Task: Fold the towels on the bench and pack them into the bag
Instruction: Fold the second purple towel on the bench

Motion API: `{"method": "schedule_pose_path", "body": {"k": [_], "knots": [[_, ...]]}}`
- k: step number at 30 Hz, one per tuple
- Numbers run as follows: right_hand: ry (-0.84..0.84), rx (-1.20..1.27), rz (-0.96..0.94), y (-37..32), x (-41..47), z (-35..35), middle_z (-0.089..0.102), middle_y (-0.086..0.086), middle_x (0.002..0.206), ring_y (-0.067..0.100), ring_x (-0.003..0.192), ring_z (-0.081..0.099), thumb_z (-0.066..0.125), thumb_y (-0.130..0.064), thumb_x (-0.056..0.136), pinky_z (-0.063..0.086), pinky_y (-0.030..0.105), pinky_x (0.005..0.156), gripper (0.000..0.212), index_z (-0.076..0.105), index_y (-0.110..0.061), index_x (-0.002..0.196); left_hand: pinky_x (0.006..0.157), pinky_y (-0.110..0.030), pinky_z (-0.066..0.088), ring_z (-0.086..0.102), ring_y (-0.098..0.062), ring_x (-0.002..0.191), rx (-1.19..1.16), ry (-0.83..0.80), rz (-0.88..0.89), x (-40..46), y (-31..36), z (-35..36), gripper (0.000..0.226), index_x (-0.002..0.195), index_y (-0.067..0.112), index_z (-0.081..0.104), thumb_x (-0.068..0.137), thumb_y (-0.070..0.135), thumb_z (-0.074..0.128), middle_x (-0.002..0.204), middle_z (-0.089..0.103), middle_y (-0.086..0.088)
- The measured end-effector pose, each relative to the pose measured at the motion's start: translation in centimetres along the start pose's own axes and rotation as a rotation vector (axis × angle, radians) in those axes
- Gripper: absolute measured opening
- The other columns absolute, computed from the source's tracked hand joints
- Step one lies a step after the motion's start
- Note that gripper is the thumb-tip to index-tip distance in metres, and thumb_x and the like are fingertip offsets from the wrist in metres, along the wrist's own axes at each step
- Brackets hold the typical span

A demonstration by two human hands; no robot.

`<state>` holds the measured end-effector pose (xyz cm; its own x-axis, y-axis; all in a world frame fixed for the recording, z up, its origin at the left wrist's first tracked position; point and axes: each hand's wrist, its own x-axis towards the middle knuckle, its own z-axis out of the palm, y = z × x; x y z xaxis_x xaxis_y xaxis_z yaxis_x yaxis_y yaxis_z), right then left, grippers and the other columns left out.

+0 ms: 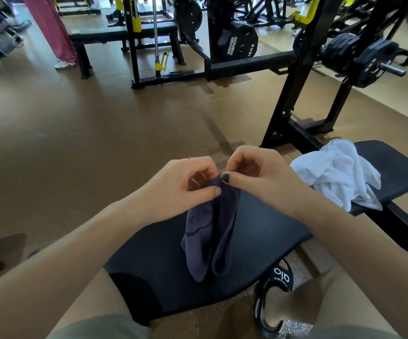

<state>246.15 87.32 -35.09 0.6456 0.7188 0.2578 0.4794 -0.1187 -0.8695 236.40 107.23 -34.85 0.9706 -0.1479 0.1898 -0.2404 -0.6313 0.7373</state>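
Head view: left hand (186,184) and right hand (254,174) pinch dark purple towel (210,231) top edge above bench (259,228); crumpled white towel (337,172), possibly two, at bench's far end.

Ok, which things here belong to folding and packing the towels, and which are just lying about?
Job: dark towel pinched by left hand and right hand; white towel; bench.
Lying about: weight plates, flat bench, black sandal.

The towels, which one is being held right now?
The dark purple towel, pinched at its top by both hands; the white towel lies crumpled, untouched, on the bench.
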Motion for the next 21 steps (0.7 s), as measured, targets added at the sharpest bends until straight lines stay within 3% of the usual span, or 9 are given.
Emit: {"method": "schedule_pose_path", "body": {"k": [3,7,10,14,17,21], "knots": [[-0.025,-0.029,-0.013,-1.0,0.5,-1.3,0.068,0.010,0.080,0.020,0.070,0.063,0.076,-0.003,0.088,0.052,0.036,0.069,0.011,0.067,-0.008,0.082,0.073,-0.032,0.051,0.060,-0.015,0.082,0.157,-0.129,0.082,-0.8,-0.8,0.5,0.016,0.084,0.020,0.060,0.097,0.027,0.067,0.083,0.059,0.009],[-0.023,-0.136,-0.021,-1.9,1.3,-3.1,0.068,0.007,0.078,0.028,0.071,0.065,0.075,-0.004,0.087,0.053,0.034,0.065,0.014,0.067,-0.013,0.081,0.077,-0.040,0.051,0.056,-0.011,0.085,0.406,-0.294,0.024,-2.0,-3.2,1.2,0.030,0.088,0.022,0.059,0.104,0.045,0.047,0.090,0.054,0.013],[0.038,-0.331,-0.036,-1.2,1.8,-3.9,0.068,-0.002,0.074,0.017,0.068,0.065,0.074,-0.007,0.086,0.053,0.032,0.066,0.016,0.065,-0.018,0.079,0.077,-0.040,0.051,0.052,-0.011,0.082,0.554,-0.292,0.000,-2.6,-4.7,0.5,0.027,0.082,0.031,0.043,0.104,0.045,0.045,0.088,0.043,0.017],[0.120,-0.451,-0.003,0.9,1.9,-4.6,0.067,-0.006,0.072,0.012,0.066,0.064,0.076,-0.011,0.086,0.052,0.029,0.064,0.018,0.064,-0.020,0.076,0.074,-0.038,0.049,0.050,-0.007,0.081,0.581,-0.272,-0.072,-3.2,-6.4,-0.8,0.032,0.076,0.039,0.034,0.103,0.044,0.049,0.086,0.043,0.018],[0.189,-0.457,0.056,2.7,1.6,-5.1,0.066,-0.008,0.071,0.007,0.067,0.062,0.078,-0.014,0.086,0.047,0.016,0.061,0.020,0.064,-0.019,0.073,0.071,-0.037,0.047,0.050,-0.004,0.079,0.517,-0.211,-0.130,-3.6,-7.3,-1.9,0.031,0.074,0.034,0.041,0.100,0.045,0.055,0.083,0.047,0.017],[0.233,-0.485,0.136,4.7,1.2,-5.6,0.068,-0.006,0.072,0.010,0.070,0.064,0.079,-0.018,0.086,0.050,0.025,0.064,0.018,0.065,-0.019,0.075,0.068,-0.033,0.042,0.051,-0.004,0.079,0.562,-0.190,-0.154,-3.9,-7.6,-3.4,0.033,0.072,0.033,0.045,0.100,0.049,0.053,0.084,0.049,0.015]]}}
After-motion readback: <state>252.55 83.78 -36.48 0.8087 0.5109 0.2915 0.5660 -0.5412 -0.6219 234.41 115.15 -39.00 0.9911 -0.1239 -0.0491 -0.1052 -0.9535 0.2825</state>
